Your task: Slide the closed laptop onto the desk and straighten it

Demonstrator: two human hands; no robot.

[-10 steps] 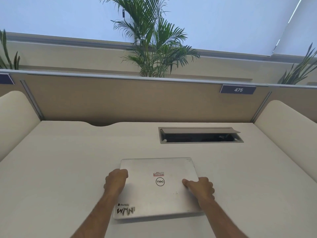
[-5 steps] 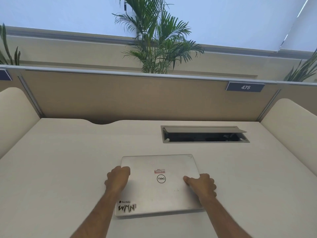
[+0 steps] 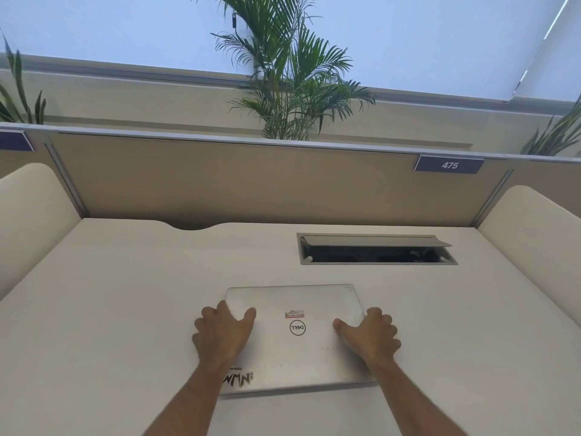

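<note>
Silver, brushed metal: closed laptop (image 3: 309,338) lying flat on the pale matte desk (image 3: 110,309), near the front, lid up, rounded corners, edges close to parallel with the desk's back edge. Near-left corner partly hidden under the left forearm; near-right corner under the right wrist.

Left hand (image 3: 224,333) on the laptop's left edge, thumb lying on the lid, fingers (image 3: 207,316) curled over the side, tips out of sight. Right hand (image 3: 369,336) mirrored on the right edge, thumb on the lid, fingers (image 3: 382,317) bunched and bent down past the edge, tips likewise hidden. Grip strength impossible to judge.

Round Dell logo at lid centre, upside down from here. Small red-and-white sticker (image 3: 294,314) just beyond it, print too small to read. Black jagged sticker (image 3: 239,378) at the near-left corner, reading roughly "WMN", with a partly covered word ending "vfolio" above.

Grey rectangular cable box (image 3: 377,249) recessed in the desk behind the laptop, flap raised, dark interior hard to make out. Tan fabric divider (image 3: 235,180) behind, with a dark plate (image 3: 449,165) reading "475". Palm (image 3: 292,83) rising behind it, pot hidden.
</note>
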